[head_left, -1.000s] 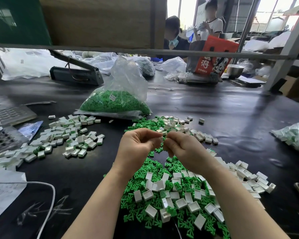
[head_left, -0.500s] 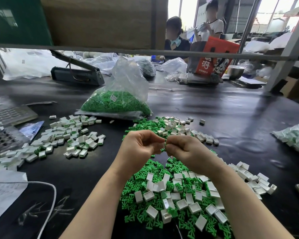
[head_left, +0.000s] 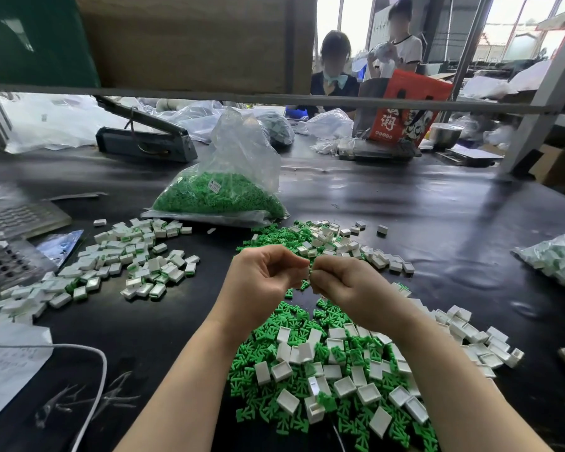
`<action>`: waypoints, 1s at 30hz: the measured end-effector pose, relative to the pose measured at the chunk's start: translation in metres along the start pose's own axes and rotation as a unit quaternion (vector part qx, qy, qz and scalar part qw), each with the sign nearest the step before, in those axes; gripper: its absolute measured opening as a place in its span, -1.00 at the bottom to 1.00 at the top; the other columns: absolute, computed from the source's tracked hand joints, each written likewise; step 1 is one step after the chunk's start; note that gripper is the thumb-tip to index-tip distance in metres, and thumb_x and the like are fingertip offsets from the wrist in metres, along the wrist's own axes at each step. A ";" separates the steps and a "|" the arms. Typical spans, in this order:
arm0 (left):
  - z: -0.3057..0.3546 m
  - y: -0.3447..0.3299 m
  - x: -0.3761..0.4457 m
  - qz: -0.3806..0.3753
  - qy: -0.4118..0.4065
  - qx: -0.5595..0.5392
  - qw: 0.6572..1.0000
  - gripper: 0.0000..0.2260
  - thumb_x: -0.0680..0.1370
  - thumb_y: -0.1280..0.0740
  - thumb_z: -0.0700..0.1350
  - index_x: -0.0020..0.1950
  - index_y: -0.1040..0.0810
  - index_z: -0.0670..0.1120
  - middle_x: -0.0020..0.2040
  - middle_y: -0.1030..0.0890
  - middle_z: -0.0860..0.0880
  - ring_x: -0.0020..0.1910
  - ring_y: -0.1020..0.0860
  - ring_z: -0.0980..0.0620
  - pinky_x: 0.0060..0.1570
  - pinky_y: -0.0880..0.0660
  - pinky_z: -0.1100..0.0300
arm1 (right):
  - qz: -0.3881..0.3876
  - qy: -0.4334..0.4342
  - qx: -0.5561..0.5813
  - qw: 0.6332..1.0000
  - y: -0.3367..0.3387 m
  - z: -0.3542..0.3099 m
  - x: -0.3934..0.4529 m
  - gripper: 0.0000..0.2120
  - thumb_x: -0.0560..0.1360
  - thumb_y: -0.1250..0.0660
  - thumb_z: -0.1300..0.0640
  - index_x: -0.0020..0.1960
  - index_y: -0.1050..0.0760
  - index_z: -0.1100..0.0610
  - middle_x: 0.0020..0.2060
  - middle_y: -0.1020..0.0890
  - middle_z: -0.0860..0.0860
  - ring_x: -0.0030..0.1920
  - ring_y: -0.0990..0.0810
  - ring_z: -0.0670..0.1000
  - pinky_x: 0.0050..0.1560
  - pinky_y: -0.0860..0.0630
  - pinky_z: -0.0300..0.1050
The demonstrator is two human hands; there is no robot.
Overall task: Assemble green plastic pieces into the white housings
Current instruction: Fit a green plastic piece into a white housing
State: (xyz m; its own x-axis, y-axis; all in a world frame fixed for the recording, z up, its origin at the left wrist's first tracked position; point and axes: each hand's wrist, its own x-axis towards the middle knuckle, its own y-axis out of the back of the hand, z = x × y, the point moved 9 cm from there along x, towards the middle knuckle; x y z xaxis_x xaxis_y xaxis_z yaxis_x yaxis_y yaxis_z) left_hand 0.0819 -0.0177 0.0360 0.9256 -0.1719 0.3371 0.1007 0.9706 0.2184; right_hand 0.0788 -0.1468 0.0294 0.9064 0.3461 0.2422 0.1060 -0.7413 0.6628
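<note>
My left hand (head_left: 261, 282) and my right hand (head_left: 343, 283) meet fingertip to fingertip above the black table, fingers curled. Between them a small part (head_left: 310, 271) is pinched; only a sliver of it shows, so which hand holds what piece is hidden. Below my wrists lies a mixed heap of loose green plastic pieces (head_left: 294, 321) and empty white housings (head_left: 343, 386). A pile of housings with green inserts (head_left: 128, 259) lies to the left.
A clear bag of green pieces (head_left: 219, 197) stands behind the heaps. A metal grid tray (head_left: 4, 262) and papers (head_left: 7, 363) with a white cable lie at the left. Another bag of parts (head_left: 558, 256) sits at the right edge. Two people stand beyond the table.
My hands have stayed together over the heap, the fingers shifting only slightly against each other. The piles have not moved.
</note>
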 end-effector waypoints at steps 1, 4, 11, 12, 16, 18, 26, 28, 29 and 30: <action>0.001 0.002 0.000 0.006 -0.005 -0.006 1.000 -0.83 0.46 -0.45 -0.36 -0.13 -0.69 -0.09 -0.23 -0.71 0.01 -0.19 -0.69 0.06 -0.11 -0.62 0.18 | -0.001 -0.012 0.020 1.000 -0.002 0.002 0.001 -0.70 0.61 -0.25 0.16 -0.29 -0.42 -0.02 -0.46 -0.47 -0.15 -0.42 -0.37 -0.12 -0.34 -0.34 -0.16; 0.002 0.002 -0.001 0.012 -0.020 -0.003 1.000 -0.87 0.46 -0.45 -0.34 -0.08 -0.69 -0.13 -0.19 -0.72 0.00 -0.15 -0.69 0.06 -0.06 -0.61 0.18 | -0.021 -0.049 0.083 0.995 -0.008 0.006 0.002 -0.72 0.63 -0.23 0.12 -0.25 -0.48 0.04 -0.41 -0.49 -0.02 -0.37 -0.41 -0.03 -0.29 -0.34 -0.04; 0.004 0.002 0.000 0.024 -0.022 -0.040 0.999 -0.89 0.46 -0.46 -0.30 -0.07 -0.69 -0.12 -0.17 -0.72 -0.04 -0.13 -0.69 0.00 -0.05 -0.61 0.18 | 0.009 -0.122 0.250 0.960 -0.009 0.019 0.001 -0.73 0.65 -0.18 0.14 -0.20 -0.47 0.15 -0.47 -0.47 -0.11 -0.43 -0.38 -0.11 -0.40 -0.32 -0.33; 0.001 0.004 0.000 0.034 -0.010 -0.054 0.998 -0.87 0.46 -0.47 -0.31 -0.08 -0.69 -0.10 -0.18 -0.72 -0.04 -0.15 -0.69 0.01 -0.08 -0.61 0.22 | 0.012 -0.122 0.268 0.955 -0.008 0.019 0.000 -0.76 0.64 -0.20 0.17 -0.20 -0.46 0.15 -0.48 -0.47 -0.12 -0.46 -0.38 -0.13 -0.43 -0.31 -0.36; -0.011 0.008 -0.001 0.063 0.068 -0.138 0.986 -0.88 0.44 -0.47 -0.30 -0.12 -0.70 -0.09 -0.21 -0.72 -0.09 -0.23 -0.68 0.03 -0.19 -0.58 0.30 | 0.067 -0.085 0.270 0.957 0.009 0.013 0.000 -0.83 0.60 -0.27 0.23 -0.16 -0.50 0.25 -0.45 -0.50 -0.05 -0.49 -0.41 -0.19 -0.44 -0.33 -0.41; -0.015 0.009 -0.001 0.068 0.089 -0.171 0.979 -0.90 0.44 -0.47 -0.28 -0.13 -0.71 -0.09 -0.20 -0.72 -0.13 -0.23 -0.67 0.00 -0.18 -0.60 0.26 | 0.093 -0.059 0.203 0.973 0.015 0.007 0.000 -0.84 0.58 -0.31 0.21 -0.13 -0.54 0.27 -0.44 -0.55 -0.04 -0.46 -0.46 -0.18 -0.39 -0.38 -0.39; -0.015 0.007 -0.002 0.054 0.101 -0.169 0.979 -0.91 0.44 -0.47 -0.28 -0.11 -0.71 -0.12 -0.19 -0.72 -0.13 -0.23 -0.68 0.01 -0.20 -0.57 0.29 | 0.111 -0.023 0.075 0.991 0.018 -0.003 0.000 -0.87 0.56 -0.35 0.18 -0.17 -0.53 0.10 -0.31 -0.60 0.22 -0.34 -0.49 0.14 -0.26 -0.48 0.09; -0.013 0.008 -0.002 0.054 0.097 -0.169 0.979 -0.91 0.44 -0.47 -0.29 -0.11 -0.71 -0.12 -0.19 -0.72 -0.14 -0.24 -0.67 0.01 -0.21 -0.57 0.29 | 0.110 -0.017 0.057 0.992 0.018 -0.006 -0.001 -0.85 0.55 -0.37 0.16 -0.20 -0.52 0.07 -0.34 -0.59 0.19 -0.37 -0.45 0.03 -0.32 -0.45 0.06; -0.012 0.008 -0.002 0.054 0.095 -0.168 0.980 -0.91 0.44 -0.47 -0.29 -0.11 -0.71 -0.12 -0.20 -0.72 -0.14 -0.24 -0.67 0.01 -0.21 -0.57 0.29 | 0.108 -0.014 0.052 0.993 0.018 -0.007 -0.001 -0.85 0.55 -0.37 0.16 -0.20 -0.52 0.07 -0.35 -0.58 0.18 -0.38 -0.45 0.02 -0.32 -0.45 0.06; -0.012 0.008 -0.002 0.053 0.094 -0.165 0.980 -0.90 0.44 -0.47 -0.29 -0.11 -0.71 -0.12 -0.20 -0.72 -0.14 -0.24 -0.67 0.01 -0.21 -0.57 0.29 | 0.105 -0.011 0.050 0.993 0.019 -0.008 -0.001 -0.85 0.55 -0.38 0.16 -0.21 -0.52 0.08 -0.35 -0.58 0.18 -0.38 -0.45 0.03 -0.32 -0.45 0.07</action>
State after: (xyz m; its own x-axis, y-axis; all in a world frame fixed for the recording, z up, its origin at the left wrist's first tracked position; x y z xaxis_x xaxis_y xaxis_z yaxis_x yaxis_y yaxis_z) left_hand 0.0848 -0.0074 0.0265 0.9851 -0.0627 0.1603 0.0836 0.9884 -0.1267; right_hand 0.0765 -0.1567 0.0467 0.9216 0.1654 0.3512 -0.0478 -0.8493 0.5257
